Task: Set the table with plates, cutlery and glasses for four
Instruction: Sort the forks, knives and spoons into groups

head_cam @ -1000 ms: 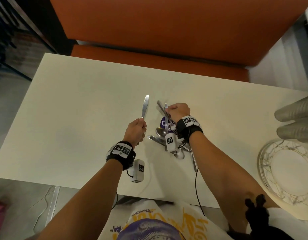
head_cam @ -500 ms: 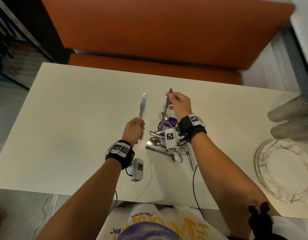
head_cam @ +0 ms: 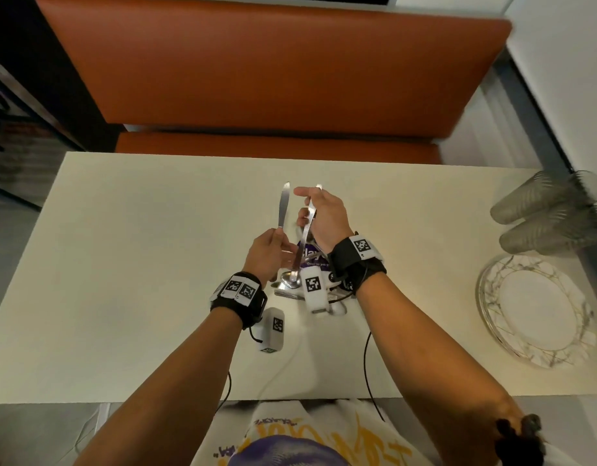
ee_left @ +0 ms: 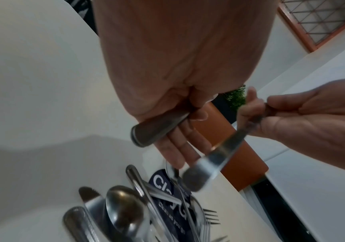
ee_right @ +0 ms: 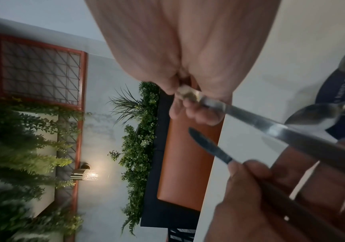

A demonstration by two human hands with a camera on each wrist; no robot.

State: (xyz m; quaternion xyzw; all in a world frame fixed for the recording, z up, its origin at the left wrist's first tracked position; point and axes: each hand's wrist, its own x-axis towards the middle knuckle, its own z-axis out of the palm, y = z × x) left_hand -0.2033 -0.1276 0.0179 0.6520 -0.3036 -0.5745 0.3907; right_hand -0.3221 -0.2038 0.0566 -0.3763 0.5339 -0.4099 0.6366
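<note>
Head view: left hand (head_cam: 265,252) grips one knife (head_cam: 283,205); right hand (head_cam: 325,215) pinches second knife (head_cam: 305,235); one plate (head_cam: 535,311).

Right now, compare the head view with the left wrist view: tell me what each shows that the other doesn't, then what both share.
Only the head view shows the stack of plates and the overturned glasses at the table's right end, plus the knife's blade. Only the left wrist view shows the knife's handle end, the pile's fork tines and a second knife's serrated tip. Both show the left hand holding a knife, the right hand holding a second utensil, and the cutlery pile on a dark blue printed card.
</note>
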